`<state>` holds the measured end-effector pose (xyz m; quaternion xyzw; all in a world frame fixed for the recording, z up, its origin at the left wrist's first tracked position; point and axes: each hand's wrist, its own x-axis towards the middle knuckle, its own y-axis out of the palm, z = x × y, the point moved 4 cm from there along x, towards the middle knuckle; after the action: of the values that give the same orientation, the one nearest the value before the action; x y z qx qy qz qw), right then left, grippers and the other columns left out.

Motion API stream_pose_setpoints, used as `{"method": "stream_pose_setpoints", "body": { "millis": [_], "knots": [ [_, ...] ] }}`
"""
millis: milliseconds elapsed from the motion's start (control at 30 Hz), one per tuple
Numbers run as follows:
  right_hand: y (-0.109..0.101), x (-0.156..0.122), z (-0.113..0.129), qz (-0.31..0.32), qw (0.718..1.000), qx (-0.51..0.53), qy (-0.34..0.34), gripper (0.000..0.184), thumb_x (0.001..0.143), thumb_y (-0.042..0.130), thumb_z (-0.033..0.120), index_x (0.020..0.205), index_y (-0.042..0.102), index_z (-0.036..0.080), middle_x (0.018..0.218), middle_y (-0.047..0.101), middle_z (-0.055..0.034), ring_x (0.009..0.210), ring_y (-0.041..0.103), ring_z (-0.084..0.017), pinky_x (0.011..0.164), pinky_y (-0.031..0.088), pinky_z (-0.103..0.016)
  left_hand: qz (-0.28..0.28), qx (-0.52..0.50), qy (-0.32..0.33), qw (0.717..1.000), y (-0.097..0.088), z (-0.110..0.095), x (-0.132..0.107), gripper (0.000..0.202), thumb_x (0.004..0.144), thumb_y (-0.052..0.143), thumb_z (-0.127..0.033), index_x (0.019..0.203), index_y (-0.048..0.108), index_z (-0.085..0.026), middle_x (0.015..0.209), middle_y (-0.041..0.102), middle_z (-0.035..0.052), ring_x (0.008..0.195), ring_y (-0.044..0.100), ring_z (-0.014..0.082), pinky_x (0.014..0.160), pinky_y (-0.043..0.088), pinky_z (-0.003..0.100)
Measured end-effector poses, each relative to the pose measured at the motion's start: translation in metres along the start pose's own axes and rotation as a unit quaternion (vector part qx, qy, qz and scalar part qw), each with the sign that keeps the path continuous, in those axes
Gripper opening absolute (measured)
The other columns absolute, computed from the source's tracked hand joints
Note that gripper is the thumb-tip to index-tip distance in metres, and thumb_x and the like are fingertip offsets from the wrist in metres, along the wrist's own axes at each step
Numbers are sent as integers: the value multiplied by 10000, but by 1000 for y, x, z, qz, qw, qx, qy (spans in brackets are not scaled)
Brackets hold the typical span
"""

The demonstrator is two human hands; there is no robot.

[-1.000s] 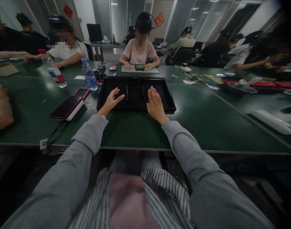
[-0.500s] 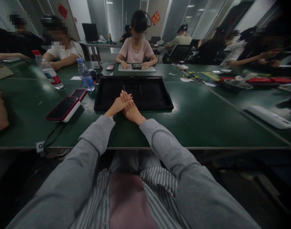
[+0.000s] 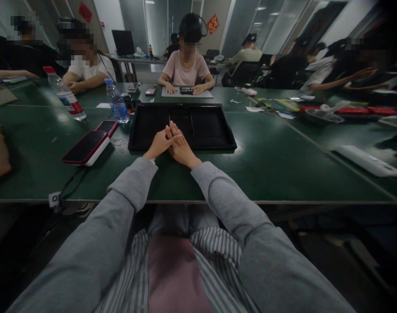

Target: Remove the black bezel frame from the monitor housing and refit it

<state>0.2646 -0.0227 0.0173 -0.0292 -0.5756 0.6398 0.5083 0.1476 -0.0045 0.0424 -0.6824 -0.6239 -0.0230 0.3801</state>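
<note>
My left hand [image 3: 158, 144] and my right hand [image 3: 183, 151] rest against each other above the front edge of a black rectangular tray-like panel [image 3: 214, 130]. The right fingers stretch forward, held straight. My left thumb crosses over the right hand, and the other left fingers are partly hidden behind it. No object shows in either hand. The panel lies flat on the green table [image 3: 266, 169], with a raised rim and two thin light lines near its middle, partly covered by my fingers.
Left of the panel are a small blue-capped water bottle [image 3: 117, 104], a red-capped bottle [image 3: 66, 98] and red-edged phones [image 3: 85, 147]. A white power strip [image 3: 368, 161] lies at right, with wires and a clear bowl [image 3: 324, 114] beyond. Across the table sits a person in pink [image 3: 187, 69].
My right hand has slid slightly forward against the left, and its fingers are a little more spread. The panel and bottles stay in place.
</note>
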Motion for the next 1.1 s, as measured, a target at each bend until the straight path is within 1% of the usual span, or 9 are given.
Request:
{"method": "stream_pose_setpoints", "body": {
  "millis": [133,200,267,367,500,600,733,900,1100],
  "knots": [
    [-10,8,-38,-65,988,80,112,864,1073,401,630,1768,55,251,1811,187,-88,1686,111,-303,1360,166,-610,-51,92,33,994,-9,-7,-7,661,1085,424,-591,1624,489,-214,1617,556,146,1519,492,315,1284,333,513],
    [-14,12,-55,-58,971,165,162,869,1057,330,727,1762,131,259,1756,342,-112,1640,291,-321,1324,277,-617,-31,142,58,988,-7,-14,-10,678,1089,400,-581,1660,436,-217,1680,480,137,1578,405,312,1322,248,513],
    [-17,15,-61,-30,947,262,183,896,1025,298,802,1738,257,261,1645,522,-121,1545,468,-324,1279,377,-598,11,175,88,980,-1,-21,-13,741,1058,460,-611,1677,408,-207,1721,416,134,1626,313,323,1350,152,513],
    [-20,16,-49,3,913,368,177,926,978,351,863,1667,430,250,1473,682,-119,1440,586,-320,1244,438,-574,68,191,135,970,9,-26,-16,868,994,545,-692,1684,396,-186,1753,352,140,1660,210,346,1362,60,519],
    [-18,9,-25,35,879,440,182,872,964,467,830,1613,509,250,1484,675,-116,1427,597,-323,1207,488,-592,112,202,193,954,20,-26,-19,912,972,550,-735,1684,398,-185,1752,352,143,1659,207,363,1364,65,536],
    [-21,6,-19,41,852,490,183,816,944,576,775,1594,529,284,1482,678,-102,1408,615,-302,1204,503,-568,133,241,218,936,29,-26,-23,859,1010,537,-640,1703,347,-169,1767,312,147,1667,179,354,1364,74,547],
    [-29,4,-21,27,825,535,178,778,904,691,715,1567,547,333,1350,753,-75,1329,672,-277,1212,494,-555,157,318,229,906,40,-29,-29,852,1011,547,-422,1720,229,-71,1792,177,192,1680,64,348,1361,69,562],
    [-27,5,-28,3,841,507,187,710,883,762,614,1506,611,308,1332,755,-78,1321,673,-283,1228,478,-563,173,380,216,883,44,-23,-32,847,1015,522,-339,1729,166,-55,1795,133,192,1678,43,330,1361,36,577],
    [-21,7,-40,-18,876,449,173,648,881,775,547,1446,661,250,1361,735,-103,1348,645,-294,1252,443,-580,154,377,203,890,48,-15,-33,831,1057,492,-403,1731,155,-54,1786,148,205,1675,94,321,1363,43,570]
  ]
}}
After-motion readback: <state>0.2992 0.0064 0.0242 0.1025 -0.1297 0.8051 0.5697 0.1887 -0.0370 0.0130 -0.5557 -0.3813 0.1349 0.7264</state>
